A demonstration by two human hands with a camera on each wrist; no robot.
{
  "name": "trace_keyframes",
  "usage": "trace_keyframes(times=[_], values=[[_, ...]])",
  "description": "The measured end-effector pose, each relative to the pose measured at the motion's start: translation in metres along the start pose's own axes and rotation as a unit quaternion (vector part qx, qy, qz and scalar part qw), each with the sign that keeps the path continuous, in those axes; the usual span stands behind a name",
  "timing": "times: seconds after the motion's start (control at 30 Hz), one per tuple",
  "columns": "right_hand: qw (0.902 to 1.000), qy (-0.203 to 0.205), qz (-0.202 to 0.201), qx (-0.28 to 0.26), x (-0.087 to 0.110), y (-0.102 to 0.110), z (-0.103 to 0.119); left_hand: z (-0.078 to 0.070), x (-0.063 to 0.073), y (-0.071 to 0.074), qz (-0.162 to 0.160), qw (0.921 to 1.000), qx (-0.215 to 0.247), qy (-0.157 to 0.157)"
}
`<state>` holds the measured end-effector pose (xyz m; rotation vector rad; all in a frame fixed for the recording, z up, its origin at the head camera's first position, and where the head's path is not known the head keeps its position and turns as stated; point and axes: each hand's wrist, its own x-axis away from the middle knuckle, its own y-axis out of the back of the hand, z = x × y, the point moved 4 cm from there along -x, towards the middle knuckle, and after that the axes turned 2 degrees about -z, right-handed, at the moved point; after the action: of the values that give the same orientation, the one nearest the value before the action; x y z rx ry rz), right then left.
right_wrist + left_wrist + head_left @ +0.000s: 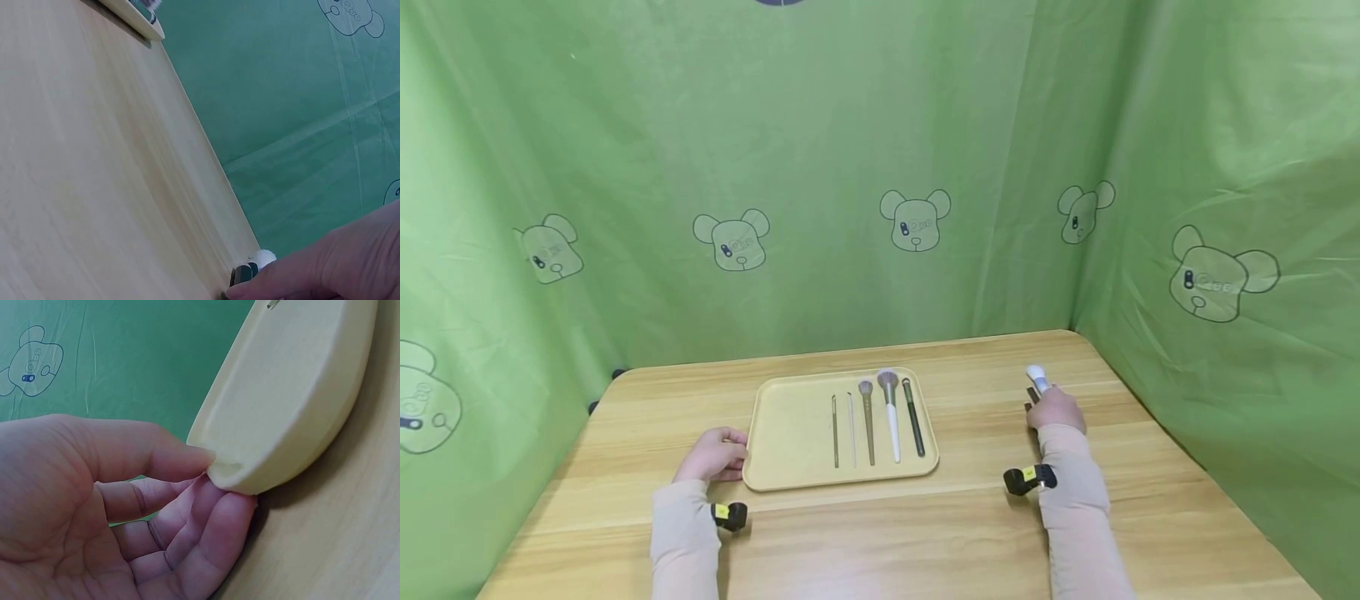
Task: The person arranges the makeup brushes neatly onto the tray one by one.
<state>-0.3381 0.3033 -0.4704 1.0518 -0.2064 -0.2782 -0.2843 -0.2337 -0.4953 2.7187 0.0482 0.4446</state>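
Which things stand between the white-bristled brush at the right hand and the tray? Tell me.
Two dark ends poke out close beside the right hand; past them, only bare table shows before the tray.

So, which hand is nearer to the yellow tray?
Left. The left hand grips the tray at its left edge, while the right hand is apart from it, off to its right, at the white-bristled brush.

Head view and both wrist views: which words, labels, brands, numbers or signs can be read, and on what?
Bear-head prints on the green curtain: perhaps "Qee", too faint to be sure.
Yellow labels on the wrist cameras: too small to read.
Brushes on the tray: no readable text.
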Motion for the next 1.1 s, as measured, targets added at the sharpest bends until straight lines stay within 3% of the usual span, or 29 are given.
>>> trace_keyframes(times=[0.6,1.1], values=[[1.0000,-0.004,0.000,-0.009,-0.001,0.001,0.004,0.000,-0.001,-0.001,0.000,1.0000,0.001,0.002],[0.9944,0.071,-0.067,-0.040,-0.008,0.005,0.018,-0.001,0.001,-0.001,0.000,1.0000,-0.002,0.003]])
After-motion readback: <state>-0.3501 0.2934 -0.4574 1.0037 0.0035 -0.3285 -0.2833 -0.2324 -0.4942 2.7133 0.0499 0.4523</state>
